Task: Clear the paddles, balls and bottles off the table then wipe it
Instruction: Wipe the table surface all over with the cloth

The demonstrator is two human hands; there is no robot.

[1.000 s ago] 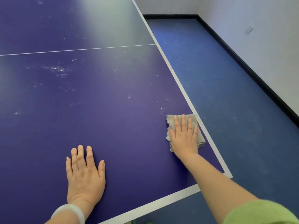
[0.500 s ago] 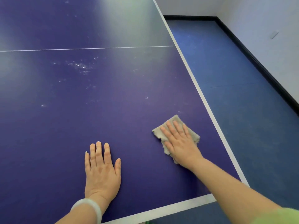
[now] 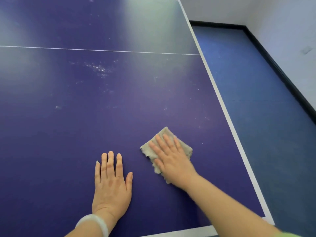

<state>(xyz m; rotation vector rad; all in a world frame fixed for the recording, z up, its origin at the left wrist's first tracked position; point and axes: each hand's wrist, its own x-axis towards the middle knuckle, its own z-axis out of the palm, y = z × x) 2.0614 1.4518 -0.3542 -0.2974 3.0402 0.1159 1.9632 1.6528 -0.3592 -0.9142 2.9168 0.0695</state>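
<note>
1. Two hands lie flat on the purple table (image 3: 68, 134), both near its close end.
2. The left hand (image 3: 112, 183) rests palm down on the bare surface. Its fingers (image 3: 110, 161) are straight and close together, the thumb is spread to the side, and it holds nothing.
3. A white bracelet (image 3: 95, 223) circles the left wrist.
4. The right hand (image 3: 172, 161) presses palm down on a grey-beige cloth (image 3: 185, 148). Its fingers (image 3: 168, 141) are straight and laid across the fabric rather than curled round it.
5. The cloth lies flat on the table just to the right of the left hand, not touching it. It is turned at an angle, with one corner pointing away from the person, and its frayed edges show around the hand.
6. A yellow-green sleeve (image 3: 301, 235) shows at the bottom right corner, on the right arm.
7. Pale specks (image 3: 99, 68) dot the tabletop beyond the hands, thickest near the thin white centre line (image 3: 102, 50).
8. A white edge stripe (image 3: 222, 103) borders the table on the right, with the cloth well inside it.
9. No paddles, balls or bottles are on the part of the table in view.
10. Blue floor (image 3: 265, 117) lies to the right of the table, and a black skirting (image 3: 273, 65) runs along the foot of a pale wall (image 3: 282, 31).
</note>
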